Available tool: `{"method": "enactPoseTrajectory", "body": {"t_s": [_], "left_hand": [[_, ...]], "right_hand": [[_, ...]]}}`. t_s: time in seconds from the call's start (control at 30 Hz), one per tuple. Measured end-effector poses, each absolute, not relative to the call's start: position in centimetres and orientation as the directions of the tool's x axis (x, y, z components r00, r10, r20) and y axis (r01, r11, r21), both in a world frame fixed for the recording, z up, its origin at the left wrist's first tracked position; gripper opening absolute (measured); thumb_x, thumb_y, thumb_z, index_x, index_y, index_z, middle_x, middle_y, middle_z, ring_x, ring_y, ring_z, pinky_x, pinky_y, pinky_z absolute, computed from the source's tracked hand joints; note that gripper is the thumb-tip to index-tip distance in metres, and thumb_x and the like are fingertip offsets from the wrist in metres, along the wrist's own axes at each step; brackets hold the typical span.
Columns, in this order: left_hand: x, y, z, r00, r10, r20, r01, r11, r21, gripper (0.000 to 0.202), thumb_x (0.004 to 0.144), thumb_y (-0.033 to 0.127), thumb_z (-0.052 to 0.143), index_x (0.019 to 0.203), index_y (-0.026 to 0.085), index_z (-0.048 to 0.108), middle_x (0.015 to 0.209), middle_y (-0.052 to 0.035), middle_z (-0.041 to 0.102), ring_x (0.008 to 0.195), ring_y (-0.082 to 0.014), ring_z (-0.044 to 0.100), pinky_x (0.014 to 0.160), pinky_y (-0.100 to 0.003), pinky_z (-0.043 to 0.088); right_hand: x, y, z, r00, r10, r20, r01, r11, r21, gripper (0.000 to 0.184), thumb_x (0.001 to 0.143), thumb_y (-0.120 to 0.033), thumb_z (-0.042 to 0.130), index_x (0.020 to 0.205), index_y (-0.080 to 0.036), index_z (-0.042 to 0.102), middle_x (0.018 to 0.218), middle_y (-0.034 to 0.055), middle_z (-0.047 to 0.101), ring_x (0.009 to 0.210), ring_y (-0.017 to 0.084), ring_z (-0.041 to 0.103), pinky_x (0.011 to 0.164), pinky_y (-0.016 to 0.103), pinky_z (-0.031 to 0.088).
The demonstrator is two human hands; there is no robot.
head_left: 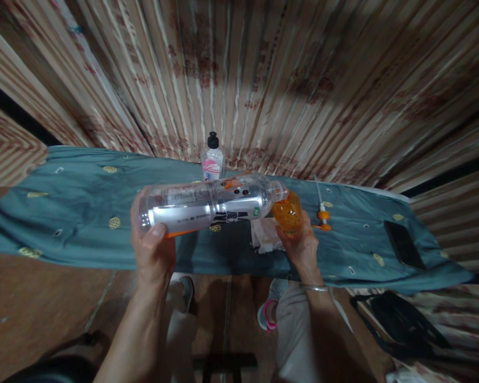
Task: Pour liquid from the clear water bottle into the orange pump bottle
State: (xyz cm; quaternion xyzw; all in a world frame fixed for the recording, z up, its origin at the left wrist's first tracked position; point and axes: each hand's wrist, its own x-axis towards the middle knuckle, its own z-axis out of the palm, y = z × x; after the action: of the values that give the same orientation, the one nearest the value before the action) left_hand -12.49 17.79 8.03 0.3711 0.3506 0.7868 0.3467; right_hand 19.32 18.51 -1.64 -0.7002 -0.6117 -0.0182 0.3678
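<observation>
My left hand (154,250) is wrapped round the base of a large clear plastic bottle (199,205) with a silver and orange label. The bottle lies nearly level above the table, its neck pointing right. In my right hand (303,244) is a small orange see-through bottle (288,213), tilted, its top at the mouth of the large one. Whether liquid passes between them I cannot tell. Behind the large bottle stands a clear bottle with a black cap (213,159) and a pink label. An orange and white pump top (323,218) with a tube lies right of my right hand.
A teal cloth with yellow prints (83,213) covers the narrow table. A white tissue (267,235) lies below the orange bottle. At the right is a black phone (404,244). Pleated curtains (239,80) hang behind, and a black bag (403,324) sits at the lower right.
</observation>
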Motion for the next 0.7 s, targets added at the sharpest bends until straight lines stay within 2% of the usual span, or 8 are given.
{"method": "enactPoseTrajectory", "body": {"t_s": [0.23, 0.33, 0.5, 0.7], "left_hand": [[-12.46, 17.89, 8.13, -0.498, 0.806, 0.319, -0.304, -0.507, 0.806, 0.066, 0.052, 0.045, 0.087, 0.116, 0.036, 0.073, 0.114, -0.0023, 0.067, 0.114, -0.0308, 0.062, 0.102, -0.048, 0.051], [-12.36, 17.86, 8.26, -0.496, 0.804, 0.328, -0.292, -0.51, 0.809, 0.062, 0.054, 0.045, 0.086, 0.114, 0.035, 0.074, 0.113, -0.0025, 0.068, 0.112, -0.0307, 0.062, 0.102, -0.049, 0.051], [-12.12, 17.86, 8.51, -0.527, 0.799, 0.288, -0.355, -0.515, 0.781, 0.061, 0.05, 0.04, 0.089, 0.109, 0.034, 0.077, 0.109, -0.0012, 0.068, 0.104, -0.0257, 0.062, 0.101, -0.043, 0.051], [-12.4, 18.0, 8.25, -0.514, 0.805, 0.295, -0.35, -0.511, 0.785, 0.061, 0.046, 0.042, 0.091, 0.106, 0.034, 0.078, 0.11, -0.0001, 0.069, 0.103, -0.0246, 0.062, 0.099, -0.042, 0.051]], "right_hand": [[19.25, 18.59, -1.55, 0.264, 0.854, 0.448, 0.862, 0.0, -0.507, 0.077, 0.081, -0.049, 0.071, 0.144, -0.014, 0.045, 0.129, 0.0189, 0.07, 0.117, 0.035, 0.07, 0.097, 0.051, 0.059], [19.26, 18.62, -1.55, 0.277, 0.855, 0.439, 0.858, -0.014, -0.513, 0.077, 0.079, -0.048, 0.071, 0.144, -0.015, 0.045, 0.129, 0.0187, 0.07, 0.118, 0.035, 0.069, 0.098, 0.051, 0.058], [19.34, 18.56, -1.54, 0.249, 0.854, 0.458, 0.865, 0.017, -0.501, 0.077, 0.081, -0.048, 0.071, 0.145, -0.016, 0.044, 0.133, 0.0185, 0.068, 0.12, 0.033, 0.068, 0.1, 0.049, 0.057], [19.28, 18.45, -1.18, 0.263, 0.864, 0.43, 0.861, -0.009, -0.509, 0.079, 0.08, -0.049, 0.072, 0.145, -0.013, 0.045, 0.13, 0.0202, 0.07, 0.119, 0.035, 0.069, 0.099, 0.05, 0.058]]}}
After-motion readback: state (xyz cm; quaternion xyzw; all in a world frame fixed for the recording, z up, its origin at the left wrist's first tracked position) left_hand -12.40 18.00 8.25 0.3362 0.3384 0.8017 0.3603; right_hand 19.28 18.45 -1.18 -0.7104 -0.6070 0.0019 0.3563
